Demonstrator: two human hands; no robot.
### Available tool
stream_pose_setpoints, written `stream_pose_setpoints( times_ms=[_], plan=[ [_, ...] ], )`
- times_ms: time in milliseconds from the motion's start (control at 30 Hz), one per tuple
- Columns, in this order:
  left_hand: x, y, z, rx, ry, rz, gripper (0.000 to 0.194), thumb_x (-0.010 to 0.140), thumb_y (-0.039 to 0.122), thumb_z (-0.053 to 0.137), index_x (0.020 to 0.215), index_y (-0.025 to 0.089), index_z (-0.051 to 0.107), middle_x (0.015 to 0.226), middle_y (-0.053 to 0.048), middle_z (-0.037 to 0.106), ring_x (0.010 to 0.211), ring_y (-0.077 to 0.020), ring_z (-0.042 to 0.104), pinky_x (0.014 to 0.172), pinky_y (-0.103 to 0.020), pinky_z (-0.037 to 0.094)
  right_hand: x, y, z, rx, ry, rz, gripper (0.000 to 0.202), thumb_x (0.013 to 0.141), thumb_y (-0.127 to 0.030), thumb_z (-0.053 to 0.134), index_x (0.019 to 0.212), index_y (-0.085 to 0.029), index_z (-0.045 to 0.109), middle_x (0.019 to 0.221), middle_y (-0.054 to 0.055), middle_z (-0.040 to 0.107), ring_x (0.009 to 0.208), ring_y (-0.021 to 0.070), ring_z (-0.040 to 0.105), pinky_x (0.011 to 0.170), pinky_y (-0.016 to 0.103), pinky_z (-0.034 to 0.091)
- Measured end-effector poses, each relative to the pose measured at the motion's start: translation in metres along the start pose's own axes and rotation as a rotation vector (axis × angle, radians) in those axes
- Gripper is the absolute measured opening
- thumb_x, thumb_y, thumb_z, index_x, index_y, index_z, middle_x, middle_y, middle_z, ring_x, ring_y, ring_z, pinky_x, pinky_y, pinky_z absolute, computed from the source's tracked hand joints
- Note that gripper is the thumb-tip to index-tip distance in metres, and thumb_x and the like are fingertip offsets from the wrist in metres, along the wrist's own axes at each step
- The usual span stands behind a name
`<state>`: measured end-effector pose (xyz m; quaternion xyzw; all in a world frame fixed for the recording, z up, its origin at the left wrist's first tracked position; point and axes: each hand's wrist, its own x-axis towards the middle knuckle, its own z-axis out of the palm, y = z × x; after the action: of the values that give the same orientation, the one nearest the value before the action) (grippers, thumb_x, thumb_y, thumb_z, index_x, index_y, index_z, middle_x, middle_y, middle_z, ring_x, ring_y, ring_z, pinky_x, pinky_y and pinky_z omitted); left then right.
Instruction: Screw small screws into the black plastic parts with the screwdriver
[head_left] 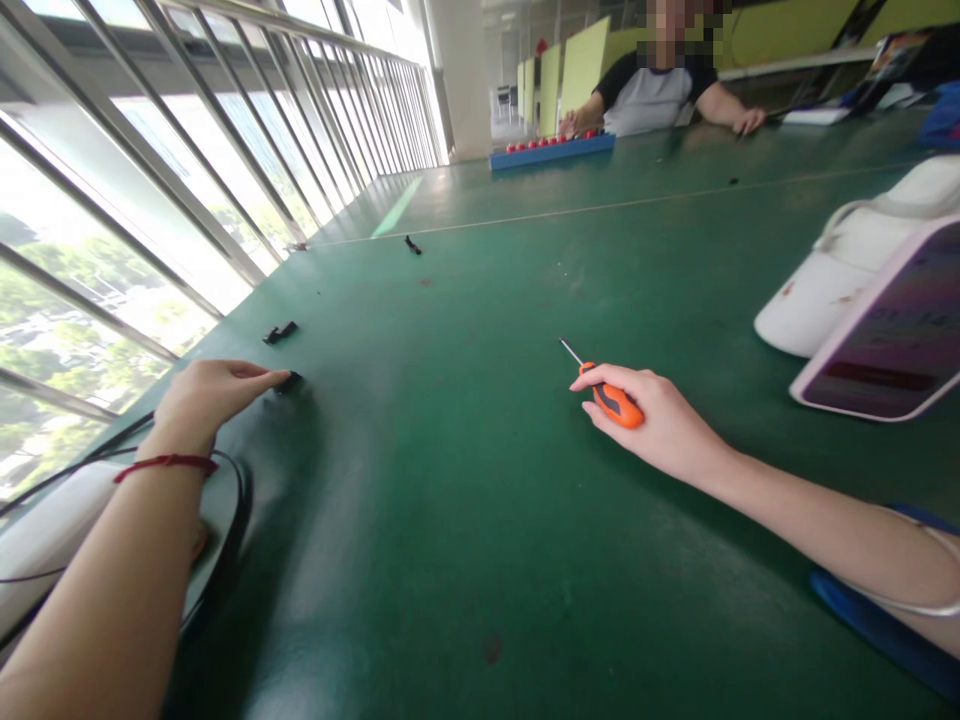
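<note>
The right hand (pixel 649 412) grips an orange-and-black screwdriver (pixel 615 402), its metal tip angled up and away over a green table (pixel 450 480), while the left hand (pixel 214 395) pinches or touches a small black part (pixel 289 382) near the left edge; its exact hold cannot be told. Just beyond lies 1 black piece (pixel 280 332), with 1 scrap (pixel 413 245) farther up the table. A phone (pixel 885 330) leans at right by a white object (pixel 862 250). Across the table, 1 person (pixel 660 95) sits near a blue tray (pixel 553 152) of red items.
</note>
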<state>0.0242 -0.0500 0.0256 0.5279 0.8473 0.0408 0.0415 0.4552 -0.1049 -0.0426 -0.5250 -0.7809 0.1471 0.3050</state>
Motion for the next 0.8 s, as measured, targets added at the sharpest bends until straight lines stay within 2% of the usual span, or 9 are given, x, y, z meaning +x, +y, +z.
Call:
stream_pose_setpoints(
  times_ms=[133,500,800],
  plan=[
    [-0.0009,0.0009,0.0021,-0.014,0.037,-0.001,0.055,0.065,0.059,0.055,0.098,0.017,0.068,0.088,-0.006,0.068,0.076,-0.0238,0.058,0.06,-0.026,0.04,0.0003,-0.0003,0.0001,0.007,-0.007,0.011,0.014,0.077,-0.022,0.056,0.089,-0.023,0.062,0.073,-0.001,0.061,0.063,0.0144,0.054,0.064,0.029,0.041],
    [-0.001,0.002,0.0043,-0.004,0.036,-0.021,0.054,0.064,0.059,0.056,0.098,0.018,0.068,0.087,-0.006,0.065,0.078,-0.0237,0.056,0.059,-0.025,0.039,0.0001,-0.0003,0.0002,0.003,-0.009,-0.004,0.014,0.077,-0.023,0.056,0.089,-0.023,0.062,0.079,0.0,0.064,0.067,0.0152,0.056,0.068,0.03,0.041],
    [0.0017,-0.0003,0.0067,-0.027,0.057,-0.046,0.054,0.062,0.058,0.059,0.097,0.018,0.069,0.087,-0.005,0.065,0.073,-0.0203,0.053,0.057,-0.022,0.038,0.0001,0.0013,0.0011,0.014,-0.014,0.0,0.015,0.077,-0.023,0.056,0.09,-0.022,0.062,0.079,0.0,0.063,0.066,0.0146,0.054,0.068,0.03,0.041]
  ],
)
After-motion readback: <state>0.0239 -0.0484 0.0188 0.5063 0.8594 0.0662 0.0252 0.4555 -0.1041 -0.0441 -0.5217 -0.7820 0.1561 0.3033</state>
